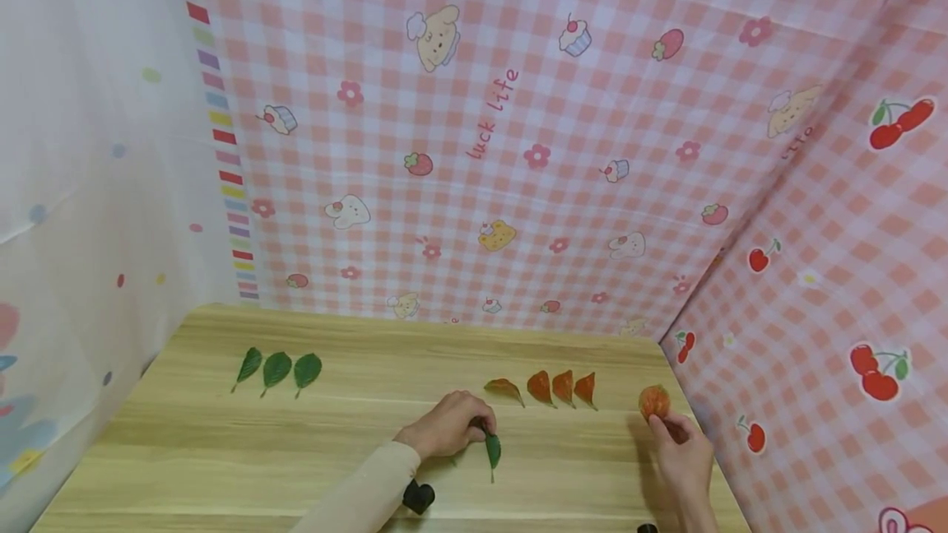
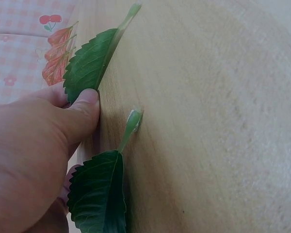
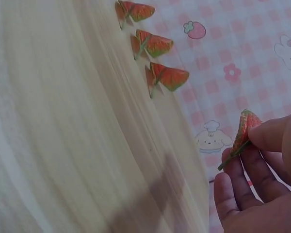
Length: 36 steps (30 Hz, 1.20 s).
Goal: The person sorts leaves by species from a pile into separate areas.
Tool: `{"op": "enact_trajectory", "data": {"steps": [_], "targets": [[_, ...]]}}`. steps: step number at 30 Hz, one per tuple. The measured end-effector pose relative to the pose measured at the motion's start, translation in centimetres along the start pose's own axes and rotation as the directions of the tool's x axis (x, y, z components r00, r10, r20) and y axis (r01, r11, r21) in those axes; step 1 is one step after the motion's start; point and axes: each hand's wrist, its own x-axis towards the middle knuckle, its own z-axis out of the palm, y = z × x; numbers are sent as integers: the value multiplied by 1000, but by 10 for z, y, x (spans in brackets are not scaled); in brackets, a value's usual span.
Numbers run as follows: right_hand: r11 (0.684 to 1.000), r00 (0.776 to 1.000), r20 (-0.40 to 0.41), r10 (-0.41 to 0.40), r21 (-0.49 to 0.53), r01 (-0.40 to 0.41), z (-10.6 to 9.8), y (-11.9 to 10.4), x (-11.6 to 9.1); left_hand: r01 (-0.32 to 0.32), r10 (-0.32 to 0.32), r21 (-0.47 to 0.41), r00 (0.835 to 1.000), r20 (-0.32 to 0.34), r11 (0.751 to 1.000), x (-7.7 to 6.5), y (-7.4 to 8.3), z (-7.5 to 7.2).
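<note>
My left hand (image 1: 448, 426) is low over the middle of the table, pinching a green leaf (image 1: 493, 449) between thumb and fingers, its stem pointing toward me. A second green leaf (image 2: 99, 191) shows below that hand in the left wrist view; in the head view the hand mostly covers it. At the table's right side, my right hand (image 1: 683, 451) holds an orange-red leaf (image 1: 654, 403) up between thumb and fingers. Its green stem shows in the right wrist view, where the curled leaf (image 3: 243, 131) is seen from the side.
Several orange leaves (image 1: 563, 389) lie in a row at the back right of the wooden table (image 1: 370, 368). Three green leaves (image 1: 277, 370) lie at the back left. Patterned cloth (image 1: 518, 187) hangs behind the table, and cherry-print cloth (image 1: 822, 311) borders its right edge.
</note>
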Motion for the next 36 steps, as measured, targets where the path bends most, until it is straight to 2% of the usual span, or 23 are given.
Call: {"op": "enact_trajectory", "data": {"steps": [6,10,15,24,31,36], "targets": [[1000,1000,-21,0,11,0,0,2,9,15,-15,-9,1000,7,1000,0,1,-1],[999,998,-54,-33,6,34,2,4,13,18,-17,-14,1000,6,1000,1,1,0],[997,996,-59,-61,47,64,7,8,22,19,-19,-17,1000,7,1000,1,0,1],[984,999,-14,-52,168,53,19,13,37,30,-30,-7,999,10,1000,1,1,1],[990,998,38,-41,139,35,36,15,43,21,-21,6,1000,6,1000,2,-1,2],[989,998,60,-24,150,15,45,12,43,-35,35,7,999,-12,999,1,-7,5]]}}
